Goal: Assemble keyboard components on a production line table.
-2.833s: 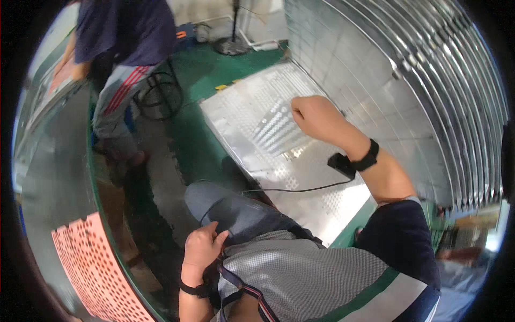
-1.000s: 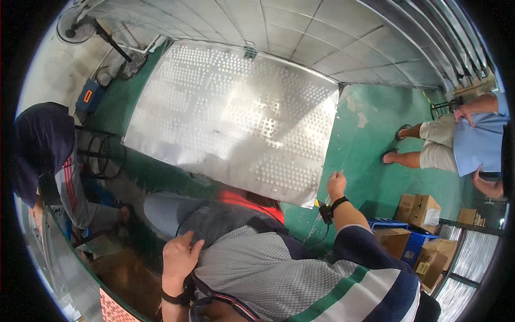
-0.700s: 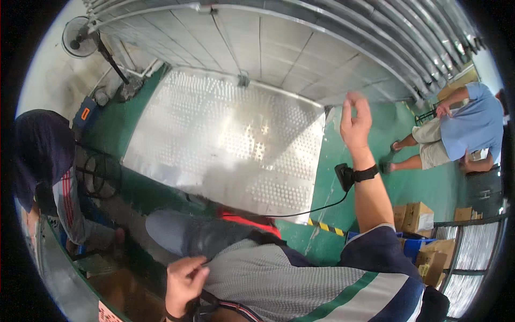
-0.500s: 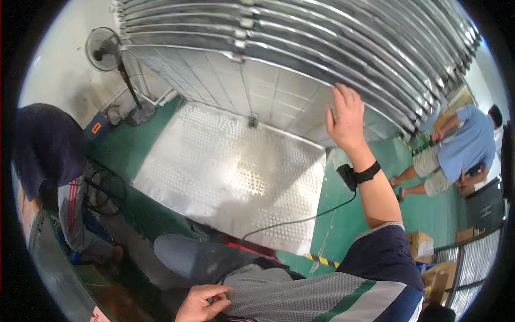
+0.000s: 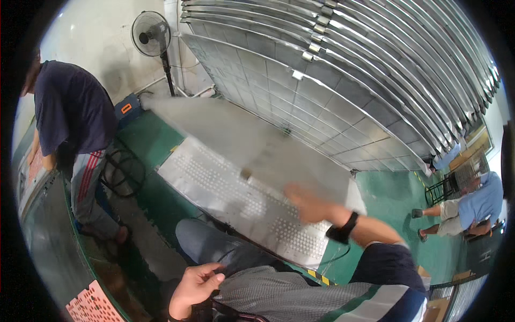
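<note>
Leaning against the far wall, a bank of ribbed metal racks (image 5: pixel 375 59) fronted by a gridded panel (image 5: pixel 300 107) towers over a green factory floor (image 5: pixel 386 188), where a large perforated metal sheet (image 5: pixel 236 198) lies flat with a second, plain sheet (image 5: pixel 236 134), blurred in motion, tilted above it. A person in a dark shirt (image 5: pixel 70 112) stands bent at the left beside a coil of black cable (image 5: pixel 126 172); another in a light blue shirt (image 5: pixel 472 206) crouches at the right edge. A pedestal fan (image 5: pixel 152 35) stands in the corner.

The wearer's right hand (image 5: pixel 308 201), a black wristband (image 5: pixel 343 231) behind it, is blurred just over the perforated sheet near the plain sheet's lower edge; whether its grip is released or clenched cannot be told. The left hand (image 5: pixel 196 284) hangs loosely curled and empty near the torso, touching nothing but clothing.

Judged from here, the risk lies in the tilted sheet: handled by one hand, it could slip and drop onto the fingers or slide against the perforated sheet, and its thin edge could cut bare skin.
</note>
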Action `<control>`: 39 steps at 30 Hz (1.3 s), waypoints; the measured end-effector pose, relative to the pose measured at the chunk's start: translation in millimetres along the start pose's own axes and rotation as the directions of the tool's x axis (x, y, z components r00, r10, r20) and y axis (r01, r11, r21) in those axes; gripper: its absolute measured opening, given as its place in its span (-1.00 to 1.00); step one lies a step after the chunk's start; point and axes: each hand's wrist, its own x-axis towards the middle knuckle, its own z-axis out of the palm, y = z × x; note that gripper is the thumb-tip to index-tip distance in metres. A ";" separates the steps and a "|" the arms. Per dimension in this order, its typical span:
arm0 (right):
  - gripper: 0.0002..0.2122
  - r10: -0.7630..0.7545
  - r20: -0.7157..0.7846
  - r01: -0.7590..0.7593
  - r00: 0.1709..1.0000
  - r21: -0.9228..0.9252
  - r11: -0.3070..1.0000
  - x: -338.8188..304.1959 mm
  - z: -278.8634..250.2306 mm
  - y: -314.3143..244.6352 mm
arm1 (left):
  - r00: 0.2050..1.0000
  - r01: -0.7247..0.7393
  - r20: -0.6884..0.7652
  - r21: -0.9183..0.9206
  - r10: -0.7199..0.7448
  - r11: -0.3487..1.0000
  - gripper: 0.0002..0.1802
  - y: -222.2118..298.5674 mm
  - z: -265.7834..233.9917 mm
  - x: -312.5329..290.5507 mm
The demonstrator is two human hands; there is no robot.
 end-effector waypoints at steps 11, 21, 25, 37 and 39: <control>-0.44 0.185 0.058 -0.171 0.981 -0.196 0.966 43.5 246.5 -50.9 | 0.979 0.162 -0.115 -0.070 -0.170 0.984 -0.74 -8.2 -17.0 -5.0; -0.55 0.137 0.173 -0.161 0.975 0.128 0.979 104.6 157.5 -13.3 | 0.961 0.187 -0.180 -0.129 -0.209 0.974 -0.69 -17.4 -19.6 18.2; -0.62 -0.090 -0.044 0.099 0.995 0.286 0.953 164.2 124.7 -71.2 | 0.958 0.178 -0.223 -0.029 -0.180 0.984 -0.60 -19.3 -38.1 12.2; -0.63 -0.869 0.120 0.767 0.479 0.424 0.482 287.9 46.4 -269.5 | 0.463 0.140 -0.867 0.280 0.187 0.950 -0.63 3.1 -37.1 -67.5; -0.65 -0.918 0.181 0.792 0.353 0.465 0.396 293.0 58.5 -288.7 | 0.352 0.200 -0.927 0.209 0.129 0.957 -0.66 17.8 -20.7 -97.3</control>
